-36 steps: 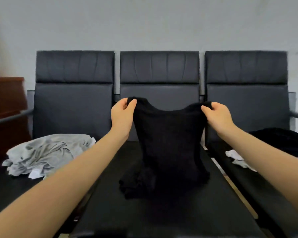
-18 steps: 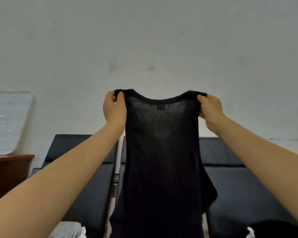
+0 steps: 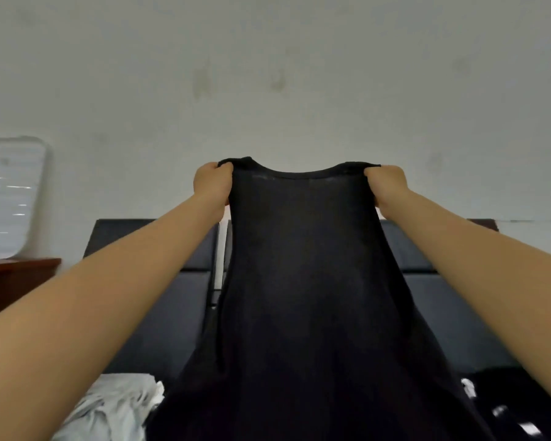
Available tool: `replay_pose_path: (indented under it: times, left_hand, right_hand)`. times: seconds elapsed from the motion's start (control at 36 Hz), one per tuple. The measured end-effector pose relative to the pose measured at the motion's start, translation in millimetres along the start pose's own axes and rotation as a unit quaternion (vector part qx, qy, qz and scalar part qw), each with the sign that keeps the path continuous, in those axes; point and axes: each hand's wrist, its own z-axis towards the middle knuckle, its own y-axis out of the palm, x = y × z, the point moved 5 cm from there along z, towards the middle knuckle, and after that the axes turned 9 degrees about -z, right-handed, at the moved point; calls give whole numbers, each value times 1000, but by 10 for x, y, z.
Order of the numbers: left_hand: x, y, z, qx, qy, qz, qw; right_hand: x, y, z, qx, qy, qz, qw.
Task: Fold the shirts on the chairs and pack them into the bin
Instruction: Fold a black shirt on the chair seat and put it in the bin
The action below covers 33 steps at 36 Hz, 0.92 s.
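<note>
Grey shirt (image 3: 109,405): crumpled on left chair (image 3: 159,281). Left hand (image 3: 211,185) and right hand (image 3: 387,186): each pinched a shoulder strap of the black tank top (image 3: 303,297), raised off the seat since a second earlier, now hanging full-length; judged ready for folding. Bin: unseen.

Soft, even, dim indoor light; slight overall blur, wide-angle stretching at the edges.
</note>
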Motion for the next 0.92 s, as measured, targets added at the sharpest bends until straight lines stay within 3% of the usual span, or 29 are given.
replay_pose_path:
  times: [0.19, 0.33, 0.42, 0.56, 0.75, 0.92]
  left_hand:
    - [-1600, -213, -139, -46, -119, 131, 983]
    - [-2870, -454, -614, -77, -226, 247, 939]
    - [-3614, -593, -940, -56, -315, 257, 912]
    - [-4504, -725, -1179, 36, -428, 122, 895]
    - [-5090, -731, -918, 66, -367, 135, 918]
    - [-5551, -839, -953, 33, -394, 248, 884]
  right_hand:
    - [1620, 361, 1, -56, 109, -128, 984]
    - [2917, 558, -439, -150, 181, -288, 928]
    - [3653, 679, -775, -169, 265, -237, 919]
    - [4371, 966, -1061, -163, 390, -109, 900]
    - [4981, 1332, -752, -103, 377, -58, 919]
    - [5315, 1499, -732, -145, 384, -196, 890]
